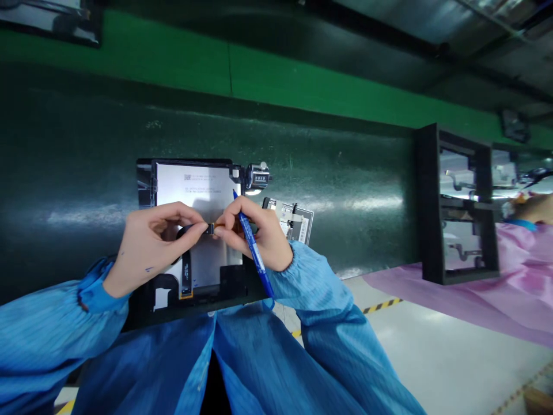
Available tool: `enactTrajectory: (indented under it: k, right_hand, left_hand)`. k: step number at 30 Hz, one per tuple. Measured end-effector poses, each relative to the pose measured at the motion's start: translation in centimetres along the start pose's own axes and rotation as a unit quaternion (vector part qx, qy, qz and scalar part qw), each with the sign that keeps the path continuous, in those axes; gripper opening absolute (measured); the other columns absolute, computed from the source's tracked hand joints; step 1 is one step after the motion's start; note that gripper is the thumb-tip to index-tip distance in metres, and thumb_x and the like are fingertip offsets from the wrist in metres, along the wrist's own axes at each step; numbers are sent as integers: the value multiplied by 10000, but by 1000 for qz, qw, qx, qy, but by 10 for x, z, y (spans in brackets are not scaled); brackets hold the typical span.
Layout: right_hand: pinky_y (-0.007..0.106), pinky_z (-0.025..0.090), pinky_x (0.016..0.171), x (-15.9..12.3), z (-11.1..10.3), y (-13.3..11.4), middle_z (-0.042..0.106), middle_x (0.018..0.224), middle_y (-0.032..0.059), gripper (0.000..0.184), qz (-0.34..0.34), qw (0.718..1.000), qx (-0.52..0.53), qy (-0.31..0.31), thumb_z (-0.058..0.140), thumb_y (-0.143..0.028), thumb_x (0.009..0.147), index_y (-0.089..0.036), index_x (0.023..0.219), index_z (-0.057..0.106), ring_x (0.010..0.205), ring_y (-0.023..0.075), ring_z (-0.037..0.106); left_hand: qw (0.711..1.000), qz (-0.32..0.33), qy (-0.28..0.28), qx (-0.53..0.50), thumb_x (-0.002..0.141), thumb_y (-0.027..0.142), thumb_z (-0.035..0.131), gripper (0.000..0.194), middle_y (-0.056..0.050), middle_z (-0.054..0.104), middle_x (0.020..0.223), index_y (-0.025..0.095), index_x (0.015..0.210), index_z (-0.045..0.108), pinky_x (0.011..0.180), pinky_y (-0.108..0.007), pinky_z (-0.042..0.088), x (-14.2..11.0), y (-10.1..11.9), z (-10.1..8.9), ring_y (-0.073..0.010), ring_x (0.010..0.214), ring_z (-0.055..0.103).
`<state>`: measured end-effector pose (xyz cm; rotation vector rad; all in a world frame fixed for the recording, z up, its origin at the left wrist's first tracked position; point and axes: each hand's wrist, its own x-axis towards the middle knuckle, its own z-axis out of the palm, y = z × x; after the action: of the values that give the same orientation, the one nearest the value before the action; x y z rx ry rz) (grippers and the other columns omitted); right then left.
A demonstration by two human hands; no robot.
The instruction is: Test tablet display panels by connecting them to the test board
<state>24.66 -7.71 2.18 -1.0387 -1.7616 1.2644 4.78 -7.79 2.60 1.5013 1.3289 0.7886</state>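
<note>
A flat display panel [207,199] with a silvery back lies before me on the workbench. From its lower edge a dark flex cable [186,274] runs up to my left hand [149,245], whose thumb and index finger are closed on its end. Between my fingertips shows a small connector [210,229]. My right hand [272,239] pinches the orange-brown strip at the connector's other side. A blue pen [254,248] is tucked in the same hand, slanting down across the fingers. Whether the two connector halves are joined, I cannot tell.
A metal tally counter [258,177] stands at the panel's upper right corner. Beside my right wrist lies a small device with a label [303,227]. Farther right, a black frame rack [430,213] stands at the bench [363,173] edge, near a co-worker's pink sleeve [525,248].
</note>
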Motion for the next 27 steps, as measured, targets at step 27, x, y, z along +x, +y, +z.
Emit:
enactTrajectory:
  k: [27]
  right_hand:
    - [404,541,885,-126,67,5,658,1267,133,168,75,920,-366,121,580,-340,932,-190,1007,583,1121,267,564]
  left_hand:
    - [974,-216,22,-67,805,482,661,556,30,529,1452,444,1347,545,1072,-447,461,-115,-17,-51,-320,1258,550]
